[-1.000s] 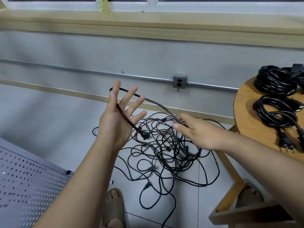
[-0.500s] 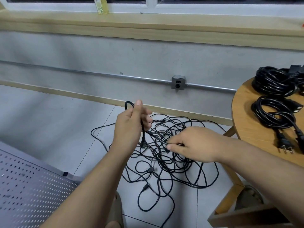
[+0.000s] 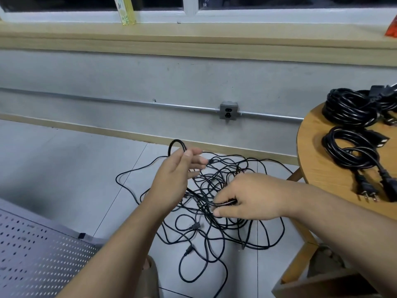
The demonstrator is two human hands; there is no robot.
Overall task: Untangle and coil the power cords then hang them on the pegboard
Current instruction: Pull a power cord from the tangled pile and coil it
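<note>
Grey wall [image 3: 107,78] with outlet [image 3: 228,110], wooden sill [image 3: 193,39], tiled floor [image 3: 64,160], round wooden table [image 3: 318,166].

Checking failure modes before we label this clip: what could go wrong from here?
1. The cord stretched between the left hand and right hand runs on into the tangle; pulling hard may tighten knots.
2. A plug lying among the loops could snag as cord is drawn out.
3. A loose loop lies by the foot, a likely catch.
</note>
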